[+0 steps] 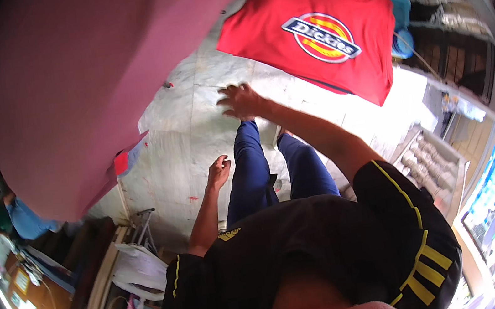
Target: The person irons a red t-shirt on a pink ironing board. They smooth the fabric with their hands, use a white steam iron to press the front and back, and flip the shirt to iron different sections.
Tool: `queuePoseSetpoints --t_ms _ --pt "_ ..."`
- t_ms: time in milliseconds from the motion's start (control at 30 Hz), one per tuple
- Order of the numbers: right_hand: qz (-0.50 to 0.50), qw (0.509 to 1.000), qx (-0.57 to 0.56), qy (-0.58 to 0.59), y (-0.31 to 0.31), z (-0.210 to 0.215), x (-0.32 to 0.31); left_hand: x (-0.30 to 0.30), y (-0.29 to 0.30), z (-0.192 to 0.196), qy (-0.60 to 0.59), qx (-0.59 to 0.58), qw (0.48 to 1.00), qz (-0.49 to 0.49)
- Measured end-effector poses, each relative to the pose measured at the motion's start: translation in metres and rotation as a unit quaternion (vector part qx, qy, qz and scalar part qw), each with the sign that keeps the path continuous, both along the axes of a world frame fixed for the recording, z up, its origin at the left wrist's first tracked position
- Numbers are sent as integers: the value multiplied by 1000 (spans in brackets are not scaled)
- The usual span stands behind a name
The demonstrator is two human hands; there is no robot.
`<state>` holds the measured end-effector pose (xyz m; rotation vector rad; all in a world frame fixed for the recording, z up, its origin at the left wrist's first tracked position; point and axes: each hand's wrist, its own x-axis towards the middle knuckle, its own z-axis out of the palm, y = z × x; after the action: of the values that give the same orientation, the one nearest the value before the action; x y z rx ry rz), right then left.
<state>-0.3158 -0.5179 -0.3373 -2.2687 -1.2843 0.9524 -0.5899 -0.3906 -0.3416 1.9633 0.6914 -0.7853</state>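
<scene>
My right hand (242, 100) reaches forward over the pale floor, its fingers spread and nothing held. It is close to the lower left edge of a red T-shirt (319, 37) with a round yellow and dark printed emblem, but appears apart from it. Lower and to the left, my left hand (219, 172) hangs beside my blue-trousered leg, loosely bent and without anything in it. A large pink cloth (85, 82) fills the upper left, near the camera. At its lower edge shows a small red patch (121, 164).
Light floor tiles (165, 178) lie beneath me. At right stand a rack of pale rolled items (429, 160) and blue containers (403, 43). On the left are a white plastic chair (140, 267), a wooden counter (51, 308) and a person in blue (31, 216).
</scene>
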Motion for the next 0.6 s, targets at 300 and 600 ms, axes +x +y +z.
queuePoseSetpoints --t_ms 300,600 --pt "-74 979 122 142 -43 72 17 -45 36 -6 18 74 987 140" --pt "-21 940 293 177 2 283 80 -52 8 7 -59 118 962 238"
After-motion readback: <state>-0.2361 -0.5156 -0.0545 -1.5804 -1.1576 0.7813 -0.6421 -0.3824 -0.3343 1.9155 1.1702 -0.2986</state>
